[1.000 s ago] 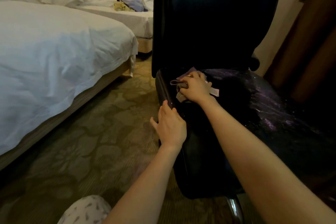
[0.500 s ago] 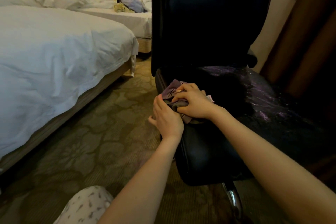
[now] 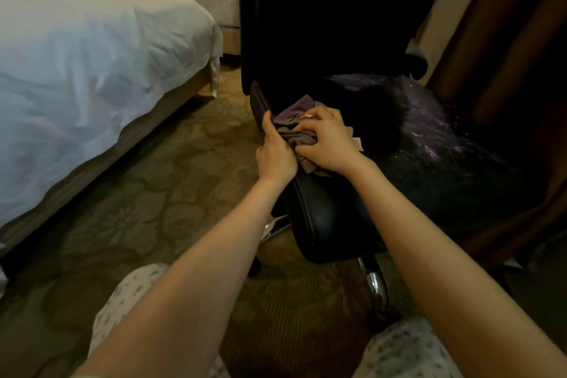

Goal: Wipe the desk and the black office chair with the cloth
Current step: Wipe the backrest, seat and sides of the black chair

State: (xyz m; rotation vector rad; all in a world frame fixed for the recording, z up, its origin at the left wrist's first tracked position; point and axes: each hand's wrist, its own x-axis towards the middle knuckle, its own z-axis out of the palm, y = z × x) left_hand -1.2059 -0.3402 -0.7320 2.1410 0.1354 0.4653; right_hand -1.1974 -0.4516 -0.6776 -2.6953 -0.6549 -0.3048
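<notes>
- On the far left we see the bed [image 3: 92, 49] with its white sheet, and the patterned carpet [image 3: 171, 193] between it and us; neither plays any part in the job.
- Our left hand [image 3: 276, 153] is at the left rim of the seat [image 3: 429, 147], thumb upright along the edge. A second ago it clasped that rim nearer to us, apart from the cloth; now it is pressed against the cloth. Its fingers are hidden, so we cannot tell whether they grasp the fabric or the rim.
- The cloth [image 3: 294, 116], greyish purple and bunched, lies on the seat's left edge between our two hands. A second ago it was farther in, close to the backrest.
- Our right hand [image 3: 328, 141] sits on top of it, fingers curled and clutching the bunched folds.
- We judge that a stroke has drawn the cloth out to the rim, and that we are regathering it for another pass.
- To the right, the black office chair [image 3: 322, 9] shows pale specks across much of its seat, so wiping looks unfinished there.
- At the far right hangs a brown curtain [image 3: 506, 40]. The desk is out of view.
</notes>
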